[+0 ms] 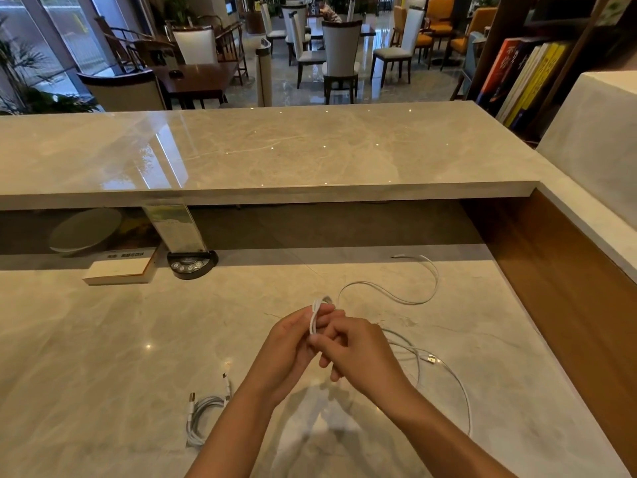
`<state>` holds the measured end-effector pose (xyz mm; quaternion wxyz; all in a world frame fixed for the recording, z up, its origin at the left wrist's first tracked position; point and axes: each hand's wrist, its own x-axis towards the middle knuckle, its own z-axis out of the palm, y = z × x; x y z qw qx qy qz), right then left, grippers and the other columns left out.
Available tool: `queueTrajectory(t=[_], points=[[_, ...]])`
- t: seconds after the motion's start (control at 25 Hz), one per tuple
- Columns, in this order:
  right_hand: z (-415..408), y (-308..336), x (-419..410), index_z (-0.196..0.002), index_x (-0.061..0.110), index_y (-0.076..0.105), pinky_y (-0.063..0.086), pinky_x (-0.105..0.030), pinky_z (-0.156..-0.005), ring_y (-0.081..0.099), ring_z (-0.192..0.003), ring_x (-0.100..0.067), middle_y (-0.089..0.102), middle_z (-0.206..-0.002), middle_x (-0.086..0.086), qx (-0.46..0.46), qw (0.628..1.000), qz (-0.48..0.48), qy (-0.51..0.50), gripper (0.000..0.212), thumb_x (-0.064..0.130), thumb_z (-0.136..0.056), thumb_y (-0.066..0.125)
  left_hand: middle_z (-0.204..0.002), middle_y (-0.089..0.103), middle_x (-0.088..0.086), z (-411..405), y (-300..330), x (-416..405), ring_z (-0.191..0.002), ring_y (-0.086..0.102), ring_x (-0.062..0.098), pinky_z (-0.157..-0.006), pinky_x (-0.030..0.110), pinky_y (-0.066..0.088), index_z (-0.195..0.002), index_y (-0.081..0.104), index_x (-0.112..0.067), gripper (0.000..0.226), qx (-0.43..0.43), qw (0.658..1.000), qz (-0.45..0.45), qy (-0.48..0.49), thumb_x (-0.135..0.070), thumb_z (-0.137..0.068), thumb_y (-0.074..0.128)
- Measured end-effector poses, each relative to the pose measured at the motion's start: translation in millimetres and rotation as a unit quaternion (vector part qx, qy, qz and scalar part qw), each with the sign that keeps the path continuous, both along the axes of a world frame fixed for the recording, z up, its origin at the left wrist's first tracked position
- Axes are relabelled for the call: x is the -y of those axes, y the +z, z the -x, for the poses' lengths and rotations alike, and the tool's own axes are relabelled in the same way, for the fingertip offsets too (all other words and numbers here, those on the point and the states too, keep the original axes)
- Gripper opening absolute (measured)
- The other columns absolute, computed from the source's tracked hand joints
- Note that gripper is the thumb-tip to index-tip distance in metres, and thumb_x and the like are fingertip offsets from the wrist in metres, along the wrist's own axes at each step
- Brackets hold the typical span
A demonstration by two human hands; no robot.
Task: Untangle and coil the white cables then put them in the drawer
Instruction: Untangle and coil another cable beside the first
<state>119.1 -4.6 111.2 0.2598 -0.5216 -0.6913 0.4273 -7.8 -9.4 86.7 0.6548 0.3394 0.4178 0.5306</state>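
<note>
Both hands [320, 343] grip white cable [396, 298] loops over marble desk [103, 339]; dining rm behind.

Left hand [293, 343] and right hand [358, 350] together, fingers curled in a grip, forearms converging

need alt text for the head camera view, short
Two bare hands wind a white cable into loops over a marble counter, its loose end trailing right. A coiled cable lies at lower left; a book sits further back.
</note>
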Motion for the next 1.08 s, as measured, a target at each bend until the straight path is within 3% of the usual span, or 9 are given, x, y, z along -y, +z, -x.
queueTrajectory(t=[0.08,0.2,0.48,0.56,0.64,0.72,0.84,0.96,1.08], points=[[-1,-7,2,-0.057,0.027,0.055,0.051,-0.029,-0.061,0.056,-0.045,-0.006,0.068,-0.059,0.002,0.048,0.998,-0.024,-0.023,0.032,0.044,-0.083,0.060,-0.086,0.071,0.014,1,1,0,-0.077,0.067,0.022,-0.063,0.029,0.054,-0.098,0.063,-0.001,0.028,0.055,0.998,0.002,0.009,-0.016,-0.092,0.039],[-10,-19,2,-0.060,0.023,0.054,0.046,-0.031,-0.060,0.058,-0.056,-0.009,0.066,-0.060,0.000,0.099,0.993,-0.057,-0.028,0.040,0.055,-0.084,0.051,-0.063,0.057,0.003,5,2,-1,-0.059,0.060,0.015,-0.073,0.029,0.057,-0.096,0.061,-0.003,0.025,0.114,0.993,-0.003,0.028,-0.016,-0.086,0.044],[-57,-27,-17,-0.085,0.025,0.065,0.043,-0.023,-0.068,0.052,-0.061,-0.002,0.056,-0.064,0.010,0.112,0.969,0.055,0.215,0.026,0.029,-0.097,0.042,-0.056,0.046,-0.005,33,-9,-3,-0.044,0.044,0.005,-0.055,0.020,0.052,-0.102,0.071,-0.008,0.051,0.279,0.958,0.026,0.053,-0.020,-0.055,0.088],[-77,-29,-30,-0.089,0.019,0.067,0.044,-0.021,-0.069,0.053,-0.064,-0.006,0.057,-0.066,0.008,0.089,0.957,0.115,0.251,0.025,0.024,-0.097,0.044,-0.059,0.052,-0.003,42,-18,-4,-0.047,0.049,0.005,-0.056,0.019,0.052,-0.110,0.068,-0.006,0.047,0.338,0.941,0.023,0.015,-0.017,-0.066,0.082],[-92,-27,-44,-0.089,0.014,0.069,0.045,-0.022,-0.065,0.053,-0.061,-0.009,0.057,-0.065,0.004,0.061,0.948,0.179,0.257,0.023,0.020,-0.095,0.048,-0.073,0.060,0.004,46,-19,-3,-0.062,0.057,0.010,-0.066,0.021,0.052,-0.128,0.054,-0.003,0.038,0.395,0.918,0.008,-0.041,-0.017,-0.092,0.054],[-102,-23,-58,-0.079,0.014,0.070,0.044,-0.022,-0.058,0.051,-0.053,-0.009,0.056,-0.058,0.003,0.059,0.950,0.218,0.214,0.020,0.022,-0.091,0.057,-0.079,0.062,0.007,43,-14,0,-0.066,0.059,0.011,-0.064,0.021,0.052,-0.130,0.051,-0.002,0.040,0.374,0.926,0.008,-0.052,-0.019,-0.094,0.052],[-96,-20,-75,-0.063,0.012,0.064,0.038,-0.021,-0.048,0.044,-0.043,-0.010,0.051,-0.045,0.007,0.122,0.961,0.217,0.119,0.029,0.033,-0.082,0.067,-0.081,0.070,0.007,33,-5,7,-0.046,0.056,0.007,-0.040,0.014,0.047,-0.104,0.072,-0.008,0.060,0.248,0.968,0.040,-0.007,-0.025,-0.050,0.091],[-71,-9,-86,-0.058,0.012,0.056,0.036,-0.024,-0.049,0.040,-0.045,-0.011,0.045,-0.043,0.007,0.168,0.979,0.114,0.030,0.036,0.037,-0.078,0.071,-0.107,0.070,0.014,21,-1,11,-0.050,0.059,0.010,-0.039,0.014,0.047,-0.102,0.073,-0.009,0.065,0.178,0.981,0.065,-0.037,-0.031,-0.043,0.093],[-47,9,-91,-0.060,0.013,0.052,0.041,-0.030,-0.057,0.046,-0.054,-0.013,0.050,-0.056,0.001,0.157,0.987,-0.021,-0.039,0.035,0.036,-0.078,0.070,-0.111,0.069,0.016,17,-2,13,-0.052,0.063,0.014,-0.039,0.016,0.048,-0.101,0.073,-0.009,0.065,0.146,0.984,0.093,-0.045,-0.033,-0.043,0.092]])
